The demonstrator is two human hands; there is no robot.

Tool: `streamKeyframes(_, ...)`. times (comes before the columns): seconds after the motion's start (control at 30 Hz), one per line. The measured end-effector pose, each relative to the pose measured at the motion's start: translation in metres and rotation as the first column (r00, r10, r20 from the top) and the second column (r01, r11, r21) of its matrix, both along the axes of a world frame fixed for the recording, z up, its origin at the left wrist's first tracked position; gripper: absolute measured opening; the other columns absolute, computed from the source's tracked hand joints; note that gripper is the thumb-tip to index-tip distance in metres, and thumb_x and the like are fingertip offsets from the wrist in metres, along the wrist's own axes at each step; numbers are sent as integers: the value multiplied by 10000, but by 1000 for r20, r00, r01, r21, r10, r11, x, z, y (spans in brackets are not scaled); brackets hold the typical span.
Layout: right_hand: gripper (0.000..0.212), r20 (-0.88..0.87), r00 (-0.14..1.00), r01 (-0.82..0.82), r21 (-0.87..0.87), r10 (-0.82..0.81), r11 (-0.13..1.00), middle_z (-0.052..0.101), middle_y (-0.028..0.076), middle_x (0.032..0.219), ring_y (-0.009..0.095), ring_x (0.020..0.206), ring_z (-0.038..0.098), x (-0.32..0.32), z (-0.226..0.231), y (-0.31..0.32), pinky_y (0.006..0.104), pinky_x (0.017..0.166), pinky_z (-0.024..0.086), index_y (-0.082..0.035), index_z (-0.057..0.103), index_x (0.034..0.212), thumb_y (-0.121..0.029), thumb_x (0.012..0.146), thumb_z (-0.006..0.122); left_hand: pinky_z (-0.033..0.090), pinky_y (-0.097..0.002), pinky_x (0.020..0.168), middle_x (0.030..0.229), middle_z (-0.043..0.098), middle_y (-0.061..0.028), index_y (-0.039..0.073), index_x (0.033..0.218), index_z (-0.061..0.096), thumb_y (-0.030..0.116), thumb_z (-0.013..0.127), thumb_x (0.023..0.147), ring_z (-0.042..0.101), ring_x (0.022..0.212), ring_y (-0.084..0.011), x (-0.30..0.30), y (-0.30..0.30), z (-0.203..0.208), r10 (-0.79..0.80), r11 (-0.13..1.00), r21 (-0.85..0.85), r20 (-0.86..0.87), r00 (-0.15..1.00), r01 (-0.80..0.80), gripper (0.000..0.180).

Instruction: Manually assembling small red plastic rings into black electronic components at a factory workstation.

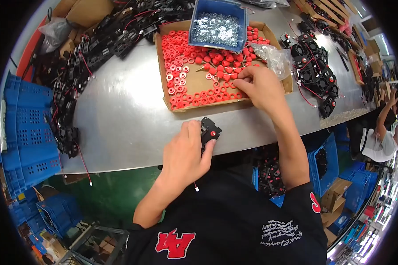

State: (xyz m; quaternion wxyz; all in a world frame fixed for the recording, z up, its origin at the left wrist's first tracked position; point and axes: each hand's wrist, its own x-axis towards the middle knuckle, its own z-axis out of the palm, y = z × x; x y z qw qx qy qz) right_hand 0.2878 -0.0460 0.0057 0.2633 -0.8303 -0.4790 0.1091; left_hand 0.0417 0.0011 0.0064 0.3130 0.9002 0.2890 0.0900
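Grey metal table: cardboard tray, black fans, plastic bag.

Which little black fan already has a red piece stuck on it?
The small black fan under the left hand at the table's near edge. A red piece shows on its corner, while the fans piled at the table's sides show none.

Grey metal table fills centre, glare across its top. Blue crates stacked at 9 o'clock, more at 8. Green floor below table edge. Cardboard boxes at 4 o'clock. Another person seated at 3 o'clock. Bright lights at 1 o'clock rim
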Motion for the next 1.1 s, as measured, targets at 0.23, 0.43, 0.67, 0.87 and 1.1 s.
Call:
streamKeyframes(0.23, 190, -53, 996, -74, -68, 71, 995, 671, 93, 757, 144, 672, 622, 0, 5, -7, 293, 643, 499, 18, 691, 881, -165, 854, 734, 501, -474, 647, 969, 580, -215, -29, 1128, 475, 217, 685, 881, 624, 792, -418, 0, 1, -3, -12, 1000, -27, -11, 1000, 12, 407)
streamKeyframes(0.43, 158, -503, 831, -185, 153, 238, 971, 694, 63, 833, 117, 771, 631, -61, 20, -39, 269, 708, 501, 11, 695, 945, -128, 872, 708, 502, -477, 649, 983, 558, -224, -37, 1133, 473, 225, 680, 886, 620, 792, -419, -3, 0, -6, 2, 999, -39, -1, 1000, -2, 416)
streamKeyframes(0.67, 138, -486, 836, -204, 158, 256, 966, 675, 78, 835, 158, 735, 631, -80, 7, -47, 280, 662, 491, 9, 705, 943, -114, 882, 695, 523, -460, 606, 943, 533, -191, -5, 1052, 442, 217, 687, 876, 636, 757, -381, 0, 1, -6, -32, 999, 0, 16, 999, 32, 374)
streamKeyframes(0.87, 122, -252, 943, -149, 262, 217, 953, 653, 82, 810, 178, 673, 607, -81, 1, -50, 293, 606, 468, -2, 718, 944, -106, 886, 689, 519, -465, 600, 944, 530, -197, -1, 1032, 445, 226, 687, 879, 633, 753, -384, 1, 1, -4, -23, 1000, 15, 12, 1000, 23, 365)
streamKeyframes(1.1, 118, -220, 968, -53, 300, 123, 953, 641, 69, 795, 134, 640, 584, -79, 5, -55, 265, 575, 452, -9, 712, 959, -83, 869, 699, 497, -497, 655, 928, 544, -239, -40, 1020, 446, 241, 665, 894, 609, 785, -435, 1, -2, 1, -4, 999, -35, -63, 998, 2, 378)
